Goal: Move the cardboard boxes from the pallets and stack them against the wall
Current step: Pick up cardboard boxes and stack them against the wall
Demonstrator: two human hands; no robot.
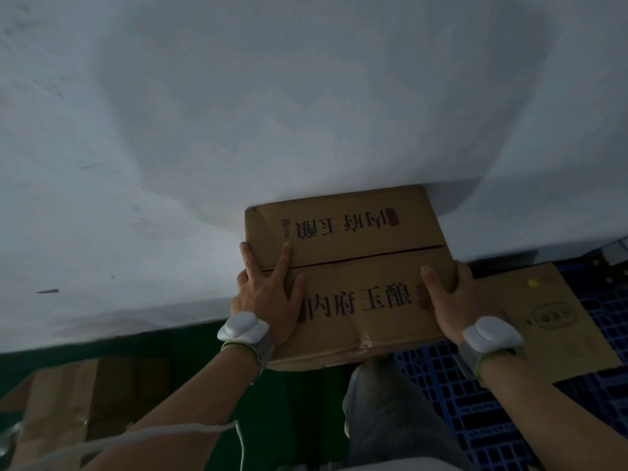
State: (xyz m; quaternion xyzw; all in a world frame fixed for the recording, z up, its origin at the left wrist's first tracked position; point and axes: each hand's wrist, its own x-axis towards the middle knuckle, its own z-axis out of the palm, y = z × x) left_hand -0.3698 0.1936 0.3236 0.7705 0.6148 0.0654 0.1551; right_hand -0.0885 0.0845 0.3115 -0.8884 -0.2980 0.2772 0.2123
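Off to the left of the left hand, some brown boxes (68,402) are sitting low on the dark green floor (210,385), partly cut off by the edge of the view, so I cannot tell how many there are.

The left hand (268,300) is lying flat on the top of the cardboard box (353,266), fingers spread wide, right at the box's near left corner. The box is sitting between the two hands — its long side is running from one hand across to the other, and its far edge is right up by the white wall (238,113). Whether it is touching the wall, I cannot tell. What is under the box is hidden, too.

The right hand (448,300) is curling around the box's right edge, thumb on top, the other fingers tucked out of sight down the side. Both hands are about the same closeness to the box, so either could push it.

Just right of the right hand, another box (550,317) is lying on a blue pallet (475,419). Its print is too small to read.
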